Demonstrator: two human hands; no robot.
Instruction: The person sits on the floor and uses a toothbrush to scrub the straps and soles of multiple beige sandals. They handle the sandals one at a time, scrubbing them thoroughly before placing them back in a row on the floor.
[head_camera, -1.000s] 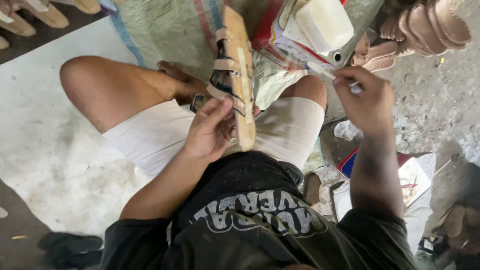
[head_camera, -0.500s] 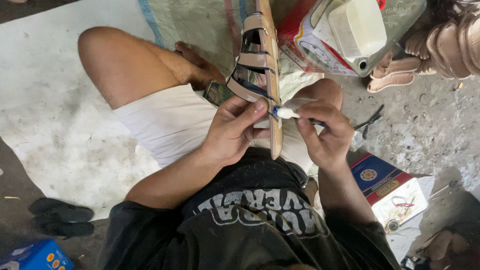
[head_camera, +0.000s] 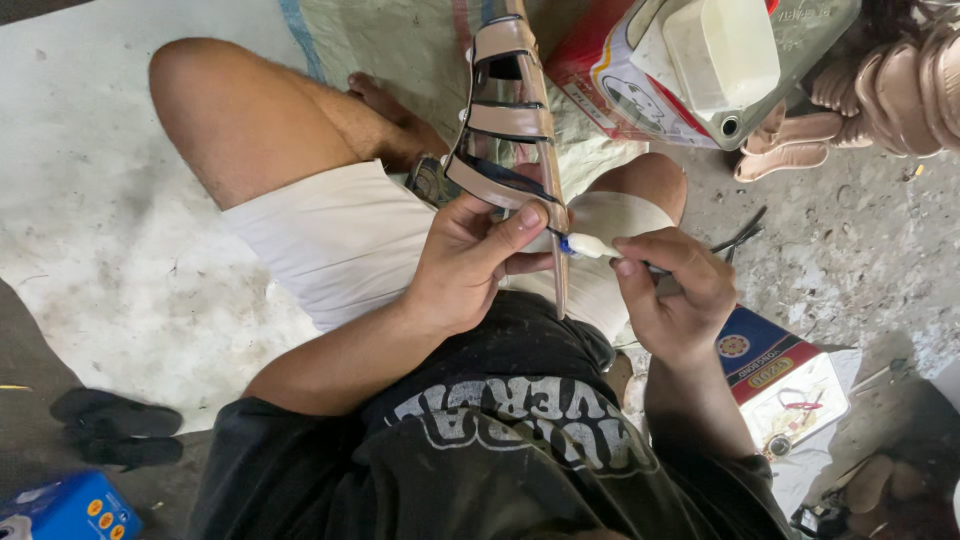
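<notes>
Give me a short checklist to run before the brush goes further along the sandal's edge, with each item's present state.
1. Left hand grips the strappy sandal, thumb pressed near the sole edge: ok.
2. Right hand pinches the small white-tipped brush: ok.
3. Brush tip meets the sandal edge beside the thumb: ok.
4. Thumb clear of the brush tip: not ok, almost touching.
5. Open tin stands within sight past the knee: ok.
6. Amount of glue on the tip: cannot tell.
</notes>
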